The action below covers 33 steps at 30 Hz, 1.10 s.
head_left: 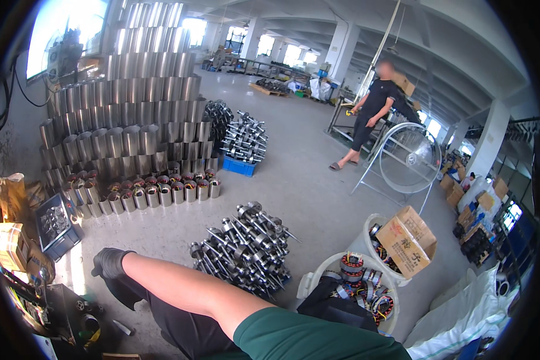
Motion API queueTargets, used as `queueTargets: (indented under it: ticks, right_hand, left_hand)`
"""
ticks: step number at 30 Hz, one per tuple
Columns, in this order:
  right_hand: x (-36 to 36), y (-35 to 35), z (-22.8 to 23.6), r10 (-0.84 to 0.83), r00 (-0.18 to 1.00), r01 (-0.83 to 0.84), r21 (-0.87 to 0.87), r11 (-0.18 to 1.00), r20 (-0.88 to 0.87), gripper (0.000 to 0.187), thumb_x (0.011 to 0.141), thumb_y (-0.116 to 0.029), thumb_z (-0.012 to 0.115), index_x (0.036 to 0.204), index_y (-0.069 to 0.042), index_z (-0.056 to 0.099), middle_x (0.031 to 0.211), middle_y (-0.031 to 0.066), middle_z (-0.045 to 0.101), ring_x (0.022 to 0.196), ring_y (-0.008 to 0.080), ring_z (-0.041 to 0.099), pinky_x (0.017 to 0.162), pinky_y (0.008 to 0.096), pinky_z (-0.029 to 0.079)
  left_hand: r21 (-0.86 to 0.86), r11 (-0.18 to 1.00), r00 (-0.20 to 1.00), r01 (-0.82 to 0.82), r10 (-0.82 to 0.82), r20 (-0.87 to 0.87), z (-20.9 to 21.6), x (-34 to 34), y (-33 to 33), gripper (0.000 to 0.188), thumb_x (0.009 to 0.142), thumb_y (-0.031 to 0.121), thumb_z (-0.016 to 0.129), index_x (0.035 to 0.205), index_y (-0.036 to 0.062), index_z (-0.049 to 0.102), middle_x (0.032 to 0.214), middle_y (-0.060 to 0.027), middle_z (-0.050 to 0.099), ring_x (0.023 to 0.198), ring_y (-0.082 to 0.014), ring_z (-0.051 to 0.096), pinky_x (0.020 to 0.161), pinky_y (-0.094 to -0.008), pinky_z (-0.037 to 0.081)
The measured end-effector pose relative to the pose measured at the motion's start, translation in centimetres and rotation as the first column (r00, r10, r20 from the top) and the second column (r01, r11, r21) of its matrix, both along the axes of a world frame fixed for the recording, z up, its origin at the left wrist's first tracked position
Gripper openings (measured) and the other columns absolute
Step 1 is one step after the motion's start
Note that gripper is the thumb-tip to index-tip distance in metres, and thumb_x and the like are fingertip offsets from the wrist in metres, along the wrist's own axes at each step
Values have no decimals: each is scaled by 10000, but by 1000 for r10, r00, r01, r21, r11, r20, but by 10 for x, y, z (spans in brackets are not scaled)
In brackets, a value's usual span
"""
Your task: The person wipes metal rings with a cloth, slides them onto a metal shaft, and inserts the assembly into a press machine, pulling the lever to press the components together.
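My right arm [186,291], in a green short sleeve, reaches across from the lower right toward the left. At its end is my right hand [110,264] in a dark grey glove, its fingers curled downward; anything inside them is hidden. Just below the hand and forearm lies black cloth [180,327], apparently my trouser leg. My left hand is out of view. A pile of metal motor rotors with shafts [243,249] stands on the floor beyond my forearm. To the right, a white tub [306,285] holds wound motor stators [366,291], partly covered by black cloth.
Steel tubes [126,102] are stacked high at the left, with short wire-filled cylinders [165,193] before them. More rotors [246,138] fill a blue crate [240,166]. A cardboard box [407,243] tops another tub. A person [375,102] stands near a large fan [411,159].
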State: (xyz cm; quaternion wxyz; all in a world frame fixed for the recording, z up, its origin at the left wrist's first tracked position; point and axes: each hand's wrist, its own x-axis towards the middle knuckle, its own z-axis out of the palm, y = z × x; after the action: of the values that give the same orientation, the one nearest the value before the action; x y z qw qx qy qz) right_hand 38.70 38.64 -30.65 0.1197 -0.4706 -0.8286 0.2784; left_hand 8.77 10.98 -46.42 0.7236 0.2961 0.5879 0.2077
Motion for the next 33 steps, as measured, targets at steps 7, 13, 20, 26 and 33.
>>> queueTargets:
  ticks: [7, 13, 20, 26, 33]
  right_hand:
    - [6, -2, -2, 60, 998, -59, 50, 997, -4, 282, 836, -143, 666, 1105, -126, 748, 949, 219, 709, 864, 395, 692, 750, 429, 519]
    - [-1, -4, 3, 51, 999, -50, 40, 998, -16, 278, 835, -142, 667, 1099, -124, 750, 952, 225, 705, 872, 405, 686, 751, 428, 517]
    - [2, -5, 2, 28, 998, -25, 54, 998, -51, 321, 807, -123, 668, 1115, -150, 756, 943, 222, 706, 852, 393, 692, 745, 423, 517]
    - [-12, -16, 12, 46, 996, -42, 54, 998, -71, 327, 800, -98, 649, 1105, -140, 759, 947, 219, 710, 871, 376, 702, 759, 412, 521]
    - [-7, -11, 8, 13, 989, -9, 23, 1000, -150, 223, 786, -76, 689, 993, -78, 769, 974, 184, 740, 950, 313, 718, 844, 380, 537]
  left_hand:
    - [-19, 998, 998, 52, -51, 26, -27, -12, 8, 184, 988, 60, 562, 1140, -32, 607, 901, -63, 604, 747, -147, 552, 622, -280, 498]
    - [71, 983, 985, 169, -166, -50, -69, -36, 10, 234, 913, -6, 609, 1146, -26, 628, 935, -72, 621, 782, -168, 570, 655, -290, 518]
    - [334, 814, 870, 476, -378, -318, -47, -26, 12, 195, 978, 108, 590, 1127, -11, 631, 897, -71, 600, 742, -162, 565, 619, -281, 503]
    - [-122, 991, 991, -53, 66, 113, -81, -42, 4, 306, 1040, 319, 524, 1095, 41, 639, 829, -37, 569, 696, -170, 548, 588, -285, 484]
    - [299, 917, 948, 264, -188, -258, -11, -10, -4, 188, 994, 206, 597, 1064, 42, 656, 874, -47, 625, 764, -168, 576, 646, -301, 500]
